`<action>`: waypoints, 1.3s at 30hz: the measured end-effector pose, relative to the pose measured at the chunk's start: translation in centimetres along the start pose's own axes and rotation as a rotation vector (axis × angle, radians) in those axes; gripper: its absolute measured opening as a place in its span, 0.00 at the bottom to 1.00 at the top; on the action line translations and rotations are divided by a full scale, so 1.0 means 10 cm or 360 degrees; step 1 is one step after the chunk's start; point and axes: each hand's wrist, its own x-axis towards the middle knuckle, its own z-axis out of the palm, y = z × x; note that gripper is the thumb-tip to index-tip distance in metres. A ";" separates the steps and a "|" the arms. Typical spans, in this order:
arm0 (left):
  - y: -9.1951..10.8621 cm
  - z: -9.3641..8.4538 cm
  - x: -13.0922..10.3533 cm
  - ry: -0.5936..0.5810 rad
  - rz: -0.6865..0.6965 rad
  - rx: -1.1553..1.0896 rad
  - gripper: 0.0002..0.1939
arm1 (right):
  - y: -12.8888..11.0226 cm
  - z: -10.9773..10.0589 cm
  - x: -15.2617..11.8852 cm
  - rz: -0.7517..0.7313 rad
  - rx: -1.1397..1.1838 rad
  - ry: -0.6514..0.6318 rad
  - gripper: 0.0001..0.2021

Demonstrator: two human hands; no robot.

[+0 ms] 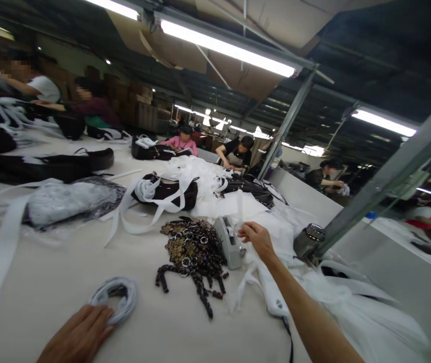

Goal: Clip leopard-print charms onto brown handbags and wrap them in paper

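Observation:
My left hand lies at the lower left with its fingers on the near edge of a coiled grey-white ring on the pale table. My right hand is closed in a pinch beside a grey tape dispenser; a thin translucent strip rises at its fingertips. Left of the dispenser lies a pile of brown patterned straps with metal rings. Under my right forearm is a white device with a black cord.
Black bags, a plastic-wrapped bundle and white ribbons cover the far table. A dark jar stands by a slanted metal post. Several people work beyond.

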 end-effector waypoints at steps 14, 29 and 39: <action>0.35 -0.97 0.67 -0.0088 -0.1691 -0.1649 0.20 | -1.25 1.14 -1.46 -0.0007 0.1050 -0.0903 0.20; 0.68 -1.22 0.76 -0.0125 -0.1596 -0.2085 0.24 | -1.53 1.85 -1.83 -0.0004 0.0860 -0.0942 0.12; 0.51 -1.23 0.62 -0.0179 -0.1508 -0.1691 0.18 | -1.40 1.94 -2.04 0.0188 0.0884 -0.1257 0.12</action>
